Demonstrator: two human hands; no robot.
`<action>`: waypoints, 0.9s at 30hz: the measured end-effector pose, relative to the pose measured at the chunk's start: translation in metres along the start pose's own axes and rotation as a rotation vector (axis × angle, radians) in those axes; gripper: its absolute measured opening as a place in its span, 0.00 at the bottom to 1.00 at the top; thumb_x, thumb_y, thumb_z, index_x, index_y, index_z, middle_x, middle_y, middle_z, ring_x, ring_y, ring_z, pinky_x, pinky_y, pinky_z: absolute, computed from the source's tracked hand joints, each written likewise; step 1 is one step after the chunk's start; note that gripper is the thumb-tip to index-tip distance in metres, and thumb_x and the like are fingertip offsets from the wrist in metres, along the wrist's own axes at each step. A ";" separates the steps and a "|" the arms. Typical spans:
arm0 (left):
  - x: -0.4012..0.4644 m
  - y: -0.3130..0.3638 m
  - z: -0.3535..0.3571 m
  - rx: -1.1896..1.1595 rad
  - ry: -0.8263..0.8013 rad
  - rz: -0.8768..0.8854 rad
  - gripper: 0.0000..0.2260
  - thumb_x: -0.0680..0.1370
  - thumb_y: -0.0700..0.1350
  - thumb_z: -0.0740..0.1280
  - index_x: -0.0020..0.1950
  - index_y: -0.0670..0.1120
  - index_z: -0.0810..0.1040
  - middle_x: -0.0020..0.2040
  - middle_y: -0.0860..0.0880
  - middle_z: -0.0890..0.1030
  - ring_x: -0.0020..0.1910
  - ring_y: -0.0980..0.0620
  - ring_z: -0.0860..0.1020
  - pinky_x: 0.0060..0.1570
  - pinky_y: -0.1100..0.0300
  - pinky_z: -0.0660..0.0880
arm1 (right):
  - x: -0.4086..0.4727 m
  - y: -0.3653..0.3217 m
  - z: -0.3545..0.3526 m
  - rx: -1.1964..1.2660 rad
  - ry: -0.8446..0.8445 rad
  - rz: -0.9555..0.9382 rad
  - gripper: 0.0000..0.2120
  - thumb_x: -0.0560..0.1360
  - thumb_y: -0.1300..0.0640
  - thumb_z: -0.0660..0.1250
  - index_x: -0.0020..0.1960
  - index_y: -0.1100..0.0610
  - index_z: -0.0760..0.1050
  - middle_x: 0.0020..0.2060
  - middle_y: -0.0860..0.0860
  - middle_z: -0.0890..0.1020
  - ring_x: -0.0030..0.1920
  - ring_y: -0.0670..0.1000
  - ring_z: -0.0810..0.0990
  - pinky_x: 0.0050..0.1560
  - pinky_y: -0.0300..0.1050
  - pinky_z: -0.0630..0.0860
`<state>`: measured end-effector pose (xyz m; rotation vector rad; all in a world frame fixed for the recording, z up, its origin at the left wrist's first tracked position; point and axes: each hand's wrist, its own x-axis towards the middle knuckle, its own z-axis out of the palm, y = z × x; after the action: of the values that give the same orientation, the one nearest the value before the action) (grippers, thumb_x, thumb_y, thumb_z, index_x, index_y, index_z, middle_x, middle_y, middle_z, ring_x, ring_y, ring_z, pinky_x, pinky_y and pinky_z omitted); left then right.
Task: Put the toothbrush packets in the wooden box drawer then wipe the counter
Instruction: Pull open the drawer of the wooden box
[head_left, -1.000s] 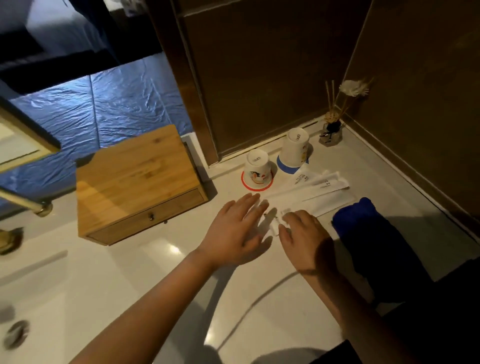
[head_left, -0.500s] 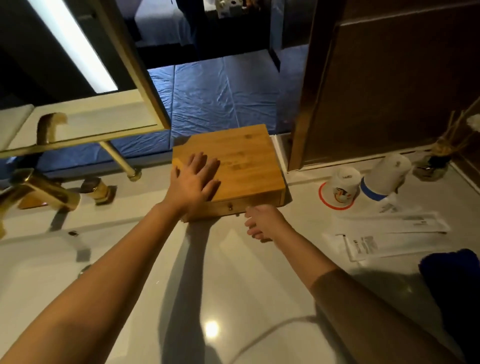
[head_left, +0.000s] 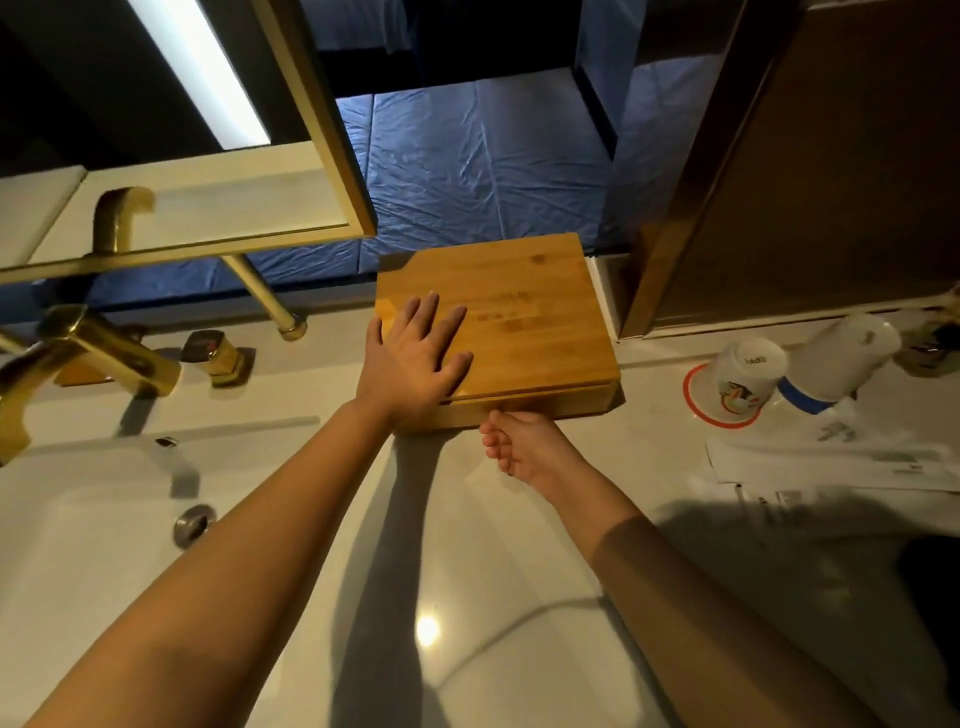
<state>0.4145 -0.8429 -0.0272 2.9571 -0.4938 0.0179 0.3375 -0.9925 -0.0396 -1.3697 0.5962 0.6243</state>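
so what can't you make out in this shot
- Drawer knob, head view: right hand covers it, so its grip is unclear.
- Box contents: the drawer looks barely open.
- Packets: print too blurred to read, cut by the right edge.
- Dark shape at right: in shadow.

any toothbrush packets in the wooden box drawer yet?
No: the white toothbrush packets lie on the white counter, right of the wooden box.

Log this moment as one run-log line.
left hand flat on wooden box | right hand at drawer front | packets on counter
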 end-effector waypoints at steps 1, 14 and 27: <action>0.000 0.000 0.000 -0.001 0.000 -0.001 0.27 0.77 0.63 0.47 0.75 0.59 0.52 0.79 0.48 0.52 0.77 0.47 0.49 0.71 0.39 0.47 | -0.002 0.006 0.000 0.007 0.000 -0.017 0.15 0.79 0.55 0.58 0.37 0.57 0.74 0.31 0.52 0.75 0.32 0.47 0.73 0.31 0.37 0.66; 0.000 0.002 -0.001 -0.010 0.001 -0.009 0.27 0.76 0.63 0.48 0.75 0.59 0.53 0.78 0.48 0.52 0.77 0.48 0.49 0.71 0.40 0.47 | -0.079 0.089 -0.016 0.078 -0.142 -0.076 0.13 0.79 0.57 0.58 0.38 0.58 0.75 0.32 0.52 0.77 0.33 0.47 0.74 0.36 0.39 0.69; -0.001 0.002 -0.003 -0.011 -0.011 -0.009 0.28 0.76 0.64 0.46 0.75 0.58 0.54 0.79 0.48 0.52 0.77 0.48 0.49 0.71 0.40 0.47 | -0.099 0.118 -0.011 0.169 -0.054 -0.027 0.15 0.79 0.60 0.59 0.34 0.60 0.73 0.23 0.50 0.77 0.24 0.45 0.74 0.27 0.35 0.69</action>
<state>0.4127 -0.8442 -0.0241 2.9499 -0.4798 -0.0016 0.1838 -0.9982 -0.0528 -1.1975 0.5730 0.5745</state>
